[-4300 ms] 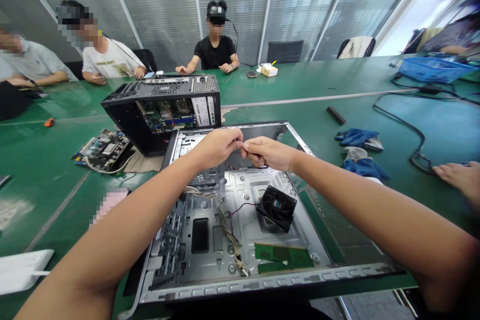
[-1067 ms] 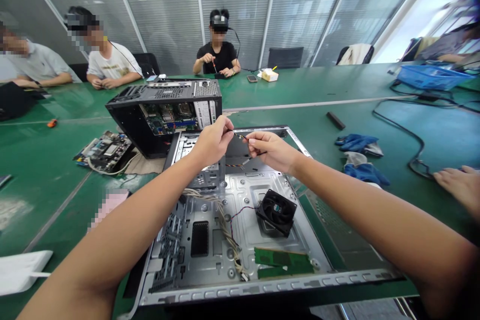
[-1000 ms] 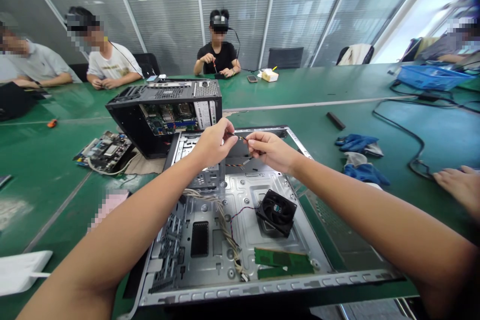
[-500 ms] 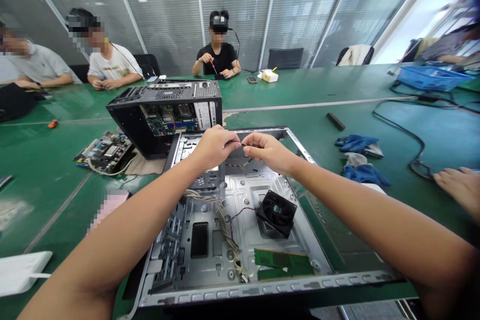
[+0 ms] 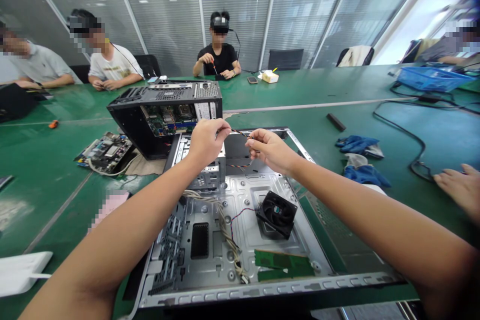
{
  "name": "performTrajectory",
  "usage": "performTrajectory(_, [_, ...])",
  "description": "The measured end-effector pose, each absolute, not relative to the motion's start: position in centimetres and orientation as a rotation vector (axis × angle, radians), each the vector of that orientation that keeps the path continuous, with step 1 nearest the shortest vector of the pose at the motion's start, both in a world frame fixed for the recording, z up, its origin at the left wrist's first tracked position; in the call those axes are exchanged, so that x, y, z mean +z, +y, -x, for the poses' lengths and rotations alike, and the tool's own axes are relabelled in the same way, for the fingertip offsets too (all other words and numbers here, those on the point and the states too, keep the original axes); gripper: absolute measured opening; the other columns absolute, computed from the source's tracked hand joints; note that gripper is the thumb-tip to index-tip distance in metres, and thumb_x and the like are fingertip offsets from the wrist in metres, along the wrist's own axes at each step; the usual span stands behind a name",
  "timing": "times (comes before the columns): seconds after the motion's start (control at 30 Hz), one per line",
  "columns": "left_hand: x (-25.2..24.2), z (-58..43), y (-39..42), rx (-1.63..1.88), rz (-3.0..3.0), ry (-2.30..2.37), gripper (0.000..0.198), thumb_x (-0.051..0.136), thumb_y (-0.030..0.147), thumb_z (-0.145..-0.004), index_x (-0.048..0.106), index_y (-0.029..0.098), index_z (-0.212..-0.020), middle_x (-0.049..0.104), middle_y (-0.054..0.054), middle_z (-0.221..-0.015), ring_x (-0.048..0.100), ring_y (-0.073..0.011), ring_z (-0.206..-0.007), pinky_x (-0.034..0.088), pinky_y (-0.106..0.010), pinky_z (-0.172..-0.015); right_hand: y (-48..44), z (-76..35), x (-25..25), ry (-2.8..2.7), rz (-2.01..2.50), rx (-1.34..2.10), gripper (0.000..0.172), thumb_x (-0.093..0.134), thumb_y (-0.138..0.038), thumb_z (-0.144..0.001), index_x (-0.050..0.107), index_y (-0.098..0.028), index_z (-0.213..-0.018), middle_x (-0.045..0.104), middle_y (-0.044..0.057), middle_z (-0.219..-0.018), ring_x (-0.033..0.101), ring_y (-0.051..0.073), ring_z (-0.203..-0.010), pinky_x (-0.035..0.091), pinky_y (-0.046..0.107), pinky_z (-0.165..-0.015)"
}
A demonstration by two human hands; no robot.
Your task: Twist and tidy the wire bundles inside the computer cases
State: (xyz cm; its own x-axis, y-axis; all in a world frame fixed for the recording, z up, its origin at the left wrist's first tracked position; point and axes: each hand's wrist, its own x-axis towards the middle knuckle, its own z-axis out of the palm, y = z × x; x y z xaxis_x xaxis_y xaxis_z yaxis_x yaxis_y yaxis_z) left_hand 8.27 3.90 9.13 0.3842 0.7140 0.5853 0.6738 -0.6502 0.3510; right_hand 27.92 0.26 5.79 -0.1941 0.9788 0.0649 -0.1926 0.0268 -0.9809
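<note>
A thin twisted cable (image 5: 240, 133) with dark and orange strands stretches between my two hands. My left hand (image 5: 208, 141) pinches one end; my right hand (image 5: 270, 148) grips the other. Both are held above the far part of an open computer case (image 5: 210, 291) lying on its side. Another length of twisted wire (image 5: 237, 166) shows just below my hands. Inside the case lie a black fan (image 5: 277, 214), green memory sticks (image 5: 282, 261) and a beige cable bundle (image 5: 225, 230).
Behind my left hand stands a second case (image 5: 131, 122), with a loose motherboard (image 5: 108, 152) beside it. Blue gloves (image 5: 362, 160) and a black cable (image 5: 405, 135) lie to the right. Another person's hand (image 5: 459, 187) rests at the right edge. Several people sit across the table (image 5: 277, 92).
My hands have moved apart, the left one going left and slightly up. A stretch of twisted cable now shows between them. The case and its contents stay put.
</note>
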Motion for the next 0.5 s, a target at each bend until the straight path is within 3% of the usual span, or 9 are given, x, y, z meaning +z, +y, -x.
performTrajectory(0.5, [9.2,-8.32,3.82,1.138,-2.476,1.351,0.015,0.055,0.026,-0.085,0.068,0.021,-0.081,0.07,-0.003,-0.079,0.057,-0.019,-0.076,0.044,-0.035,-0.075,0.61,-28.38,5.95,-1.196,1.071,1.341,0.024,0.071,-0.035,-0.074,0.056,-0.016,-0.074,0.056,-0.001,-0.065,0.044,0.006,-0.048,0.031,0.021,-0.045])
